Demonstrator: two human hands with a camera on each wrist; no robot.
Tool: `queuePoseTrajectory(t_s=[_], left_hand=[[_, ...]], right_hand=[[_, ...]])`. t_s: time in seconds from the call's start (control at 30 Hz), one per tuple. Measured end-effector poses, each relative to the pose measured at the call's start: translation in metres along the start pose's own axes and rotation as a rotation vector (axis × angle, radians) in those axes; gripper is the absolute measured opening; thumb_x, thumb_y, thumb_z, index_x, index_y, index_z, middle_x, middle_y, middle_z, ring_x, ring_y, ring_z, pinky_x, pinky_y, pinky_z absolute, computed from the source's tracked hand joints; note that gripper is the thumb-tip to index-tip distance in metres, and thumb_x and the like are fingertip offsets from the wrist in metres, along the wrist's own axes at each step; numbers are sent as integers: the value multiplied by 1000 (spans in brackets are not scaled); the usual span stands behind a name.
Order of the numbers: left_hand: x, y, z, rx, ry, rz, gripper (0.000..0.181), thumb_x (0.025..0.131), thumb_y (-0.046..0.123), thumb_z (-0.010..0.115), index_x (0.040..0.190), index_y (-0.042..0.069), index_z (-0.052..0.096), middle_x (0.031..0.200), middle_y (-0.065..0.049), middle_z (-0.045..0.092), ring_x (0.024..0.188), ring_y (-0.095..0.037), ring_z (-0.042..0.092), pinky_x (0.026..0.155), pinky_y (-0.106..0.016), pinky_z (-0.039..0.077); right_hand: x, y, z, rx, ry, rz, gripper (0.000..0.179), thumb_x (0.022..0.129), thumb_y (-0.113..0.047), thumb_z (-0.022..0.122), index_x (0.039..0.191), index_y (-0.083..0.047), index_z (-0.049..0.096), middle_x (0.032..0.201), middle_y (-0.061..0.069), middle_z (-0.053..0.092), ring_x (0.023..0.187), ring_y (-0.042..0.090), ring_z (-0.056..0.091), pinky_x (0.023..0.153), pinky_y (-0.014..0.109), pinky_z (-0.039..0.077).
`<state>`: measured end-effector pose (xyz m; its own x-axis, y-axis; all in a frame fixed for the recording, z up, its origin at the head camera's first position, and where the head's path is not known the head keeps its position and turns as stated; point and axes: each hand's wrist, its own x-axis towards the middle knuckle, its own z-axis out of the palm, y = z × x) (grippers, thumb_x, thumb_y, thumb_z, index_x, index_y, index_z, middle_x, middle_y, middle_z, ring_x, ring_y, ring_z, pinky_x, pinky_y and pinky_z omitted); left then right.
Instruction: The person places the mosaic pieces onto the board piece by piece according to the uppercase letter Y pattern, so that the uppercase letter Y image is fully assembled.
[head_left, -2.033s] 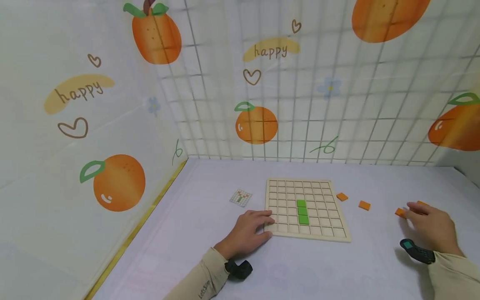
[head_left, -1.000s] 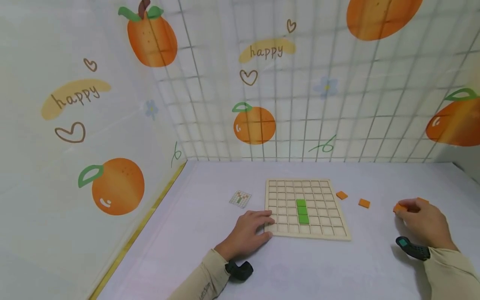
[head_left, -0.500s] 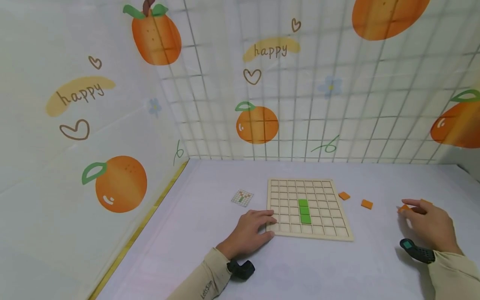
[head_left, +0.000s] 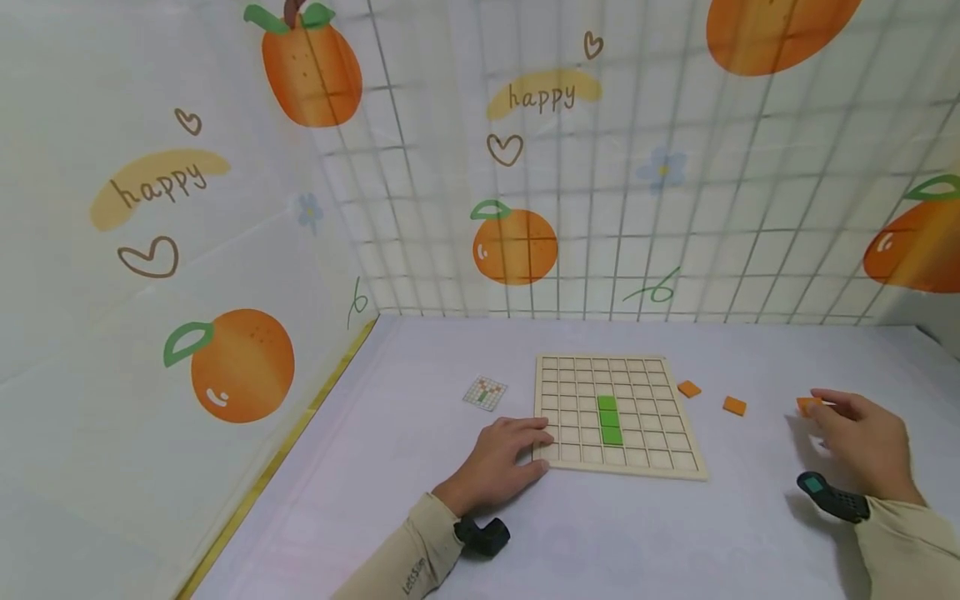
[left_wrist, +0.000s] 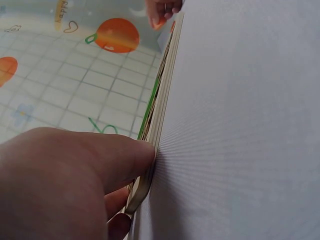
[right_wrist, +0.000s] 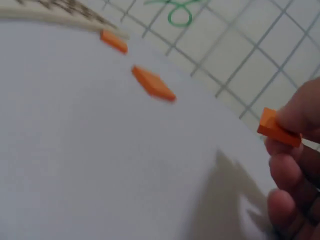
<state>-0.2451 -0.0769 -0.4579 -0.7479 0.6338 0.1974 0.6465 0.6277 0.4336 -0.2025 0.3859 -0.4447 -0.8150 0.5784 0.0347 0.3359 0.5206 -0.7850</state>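
In the head view, a pale wooden grid board (head_left: 570,450) lies on the table with a column of green tiles (head_left: 610,419) in it. My left hand (head_left: 498,467) holds the board's near left corner, its thumb at the front edge and its fingers at the left side. Off to the right, my right hand (head_left: 870,437) pinches an orange square tile (right_wrist: 272,127) between thumb and forefinger, raised over the table in the right wrist view. Two more orange tiles lie between the board and this hand: one close to the board (head_left: 689,389), one farther right (head_left: 735,406).
A small card (head_left: 485,392) printed with a coloured grid pattern lies left of the board. The white table (head_left: 637,542) meets a hanging sheet (head_left: 435,192) with fruit prints at the back and left. A yellow strip (head_left: 277,458) runs along the left edge.
My right hand has taken hold of an orange tile and raised it slightly. Another orange tile earlier visible behind the fingers no longer shows. My left hand has stayed at the board.
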Motion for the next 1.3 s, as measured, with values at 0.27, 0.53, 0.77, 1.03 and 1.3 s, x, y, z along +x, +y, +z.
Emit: queuePoseTrajectory(t_s=[0.27, 0.53, 0.77, 1.03, 1.3], left_hand=[[0, 2, -1, -14, -11, -13, 34, 98, 31, 62, 130, 21, 66, 150, 6, 49, 134, -20, 44, 110, -48, 32], [2, 2, -1, -23, -8, -18, 33, 98, 32, 63, 130, 22, 66, 150, 8, 49, 134, -18, 44, 110, -48, 32], [2, 2, -1, -9, -7, -23, 34, 98, 32, 63, 130, 22, 67, 150, 8, 49, 134, -19, 44, 110, -48, 33], [0, 2, -1, -17, 4, -17, 34, 98, 33, 62, 130, 22, 67, 150, 7, 49, 134, -19, 44, 110, -49, 32], [1, 0, 0, -35, -7, -22, 33, 97, 31, 63, 129, 21, 67, 149, 7, 50, 134, -20, 44, 110, -48, 32]], right_hand=[[-10, -15, 8, 216, -112, -27, 59, 104, -38, 50, 149, 0, 44, 107, 6, 69, 73, 0, 61, 60, 21, 54], [-17, -29, 25, 325, -187, 26, 60, 103, -38, 54, 150, -3, 43, 97, -16, 59, 85, 3, 60, 67, 20, 55], [-17, -34, 37, 336, -231, -20, 60, 102, -34, 55, 151, -1, 41, 127, 8, 55, 88, 0, 58, 70, 17, 54], [-21, -43, 46, 317, -281, -68, 59, 103, -32, 54, 151, 0, 41, 140, 23, 48, 89, 3, 60, 71, 18, 54], [-26, -62, 62, 301, -375, -188, 54, 104, -28, 52, 148, 2, 43, 138, 25, 50, 90, 4, 62, 75, 22, 55]])
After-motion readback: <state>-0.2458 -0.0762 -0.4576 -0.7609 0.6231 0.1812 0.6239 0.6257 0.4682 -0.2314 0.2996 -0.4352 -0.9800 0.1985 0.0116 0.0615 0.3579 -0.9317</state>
